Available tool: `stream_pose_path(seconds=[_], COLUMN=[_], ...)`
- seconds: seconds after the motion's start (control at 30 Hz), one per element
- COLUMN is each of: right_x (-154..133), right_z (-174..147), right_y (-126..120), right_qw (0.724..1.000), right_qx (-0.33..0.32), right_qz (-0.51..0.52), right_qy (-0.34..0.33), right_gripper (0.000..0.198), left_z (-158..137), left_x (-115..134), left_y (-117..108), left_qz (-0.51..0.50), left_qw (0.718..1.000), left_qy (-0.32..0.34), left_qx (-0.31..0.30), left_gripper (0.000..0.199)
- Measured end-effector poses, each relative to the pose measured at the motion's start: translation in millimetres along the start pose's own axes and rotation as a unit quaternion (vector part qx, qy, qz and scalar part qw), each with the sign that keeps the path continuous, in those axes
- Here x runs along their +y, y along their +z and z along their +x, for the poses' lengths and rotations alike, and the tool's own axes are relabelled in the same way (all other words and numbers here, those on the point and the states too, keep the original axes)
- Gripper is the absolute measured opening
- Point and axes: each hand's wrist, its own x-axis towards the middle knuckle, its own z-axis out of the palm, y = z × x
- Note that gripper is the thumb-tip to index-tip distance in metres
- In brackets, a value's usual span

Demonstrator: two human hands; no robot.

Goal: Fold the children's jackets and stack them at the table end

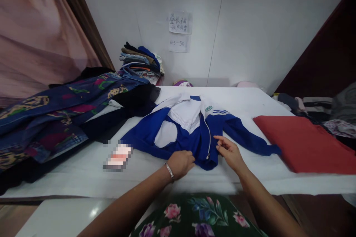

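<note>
A blue and white zip jacket [191, 129] lies unzipped on the white-covered table [239, 100], its white inside and a pale pocket lining showing. One blue sleeve reaches out to the right; the left side is spread in a bunched shape. At the jacket's bottom hem, my left hand [180, 164] has its fingers curled down around the fabric, the fingertips partly hidden. My right hand [229, 152] is beside the zipped edge's lower right side, index finger stretched out and thumb apart from it. I see no cloth between those fingers.
Dark patterned clothes [63, 107] lie along the left, below a stack of folded garments [140, 61]. A pixelated flat object [118, 156] rests left of the jacket. Folded red cloth [303, 142] sits at right, touching the sleeve cuff. Paper notes [179, 31] hang on the wall.
</note>
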Motion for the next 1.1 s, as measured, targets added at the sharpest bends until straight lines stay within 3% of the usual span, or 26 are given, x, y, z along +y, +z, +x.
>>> stream_pose_path(seconds=[0.13,0.27,0.4,0.5,0.57,0.63,0.7,0.8,0.87,0.97,1.03,1.07,1.1], right_x=[0,9,20,27,31,34,34,32,30,30,33,34,36], right_z=[-5,-9,-14,-12,-8,-3,1,3,4,5,5,4,2], right_y=[-2,0,8,5,-5,-17,-26,-25,-16,-1,3,2,-2], right_qw=[0.999,0.999,0.998,0.998,0.987,0.966,0.958,0.973,0.983,0.994,0.993,0.992,0.991], right_qx=[-0.040,-0.035,-0.053,-0.010,0.059,0.104,0.106,0.060,0.033,0.021,0.022,0.027,0.036], right_qz=[-0.013,-0.011,-0.009,-0.063,-0.146,-0.232,-0.267,-0.201,-0.134,-0.006,0.071,0.090,0.095], right_qy=[0.017,0.030,0.032,-0.014,-0.045,-0.039,0.013,0.099,0.119,0.109,0.095,0.089,0.086], right_gripper=[0.043,0.043,0.043,0.042,0.045,0.052,0.061,0.074,0.081,0.091,0.095,0.094,0.093], left_z=[-6,-7,0,9,15,19,22,23,24,24,22,19,15], left_x=[16,15,23,31,31,28,23,19,21,24,21,17,11], left_y=[3,-1,-3,-1,2,5,8,13,15,13,8,5,2], left_qz=[-0.085,-0.193,-0.219,-0.211,-0.211,-0.260,-0.390,-0.600,-0.671,-0.731,-0.749,-0.740,-0.711], left_qw=[0.996,0.971,0.937,0.947,0.953,0.940,0.894,0.776,0.716,0.648,0.616,0.618,0.643], left_qy=[0.022,-0.100,-0.210,-0.204,-0.199,-0.205,-0.207,-0.190,-0.192,-0.214,-0.242,-0.259,-0.273], left_qx=[0.018,0.104,0.174,0.133,0.090,0.082,0.072,0.034,0.020,0.017,0.041,0.061,0.084], left_gripper=[0.032,0.035,0.041,0.046,0.033,0.026,0.026,0.033,0.043,0.053,0.051,0.049,0.045])
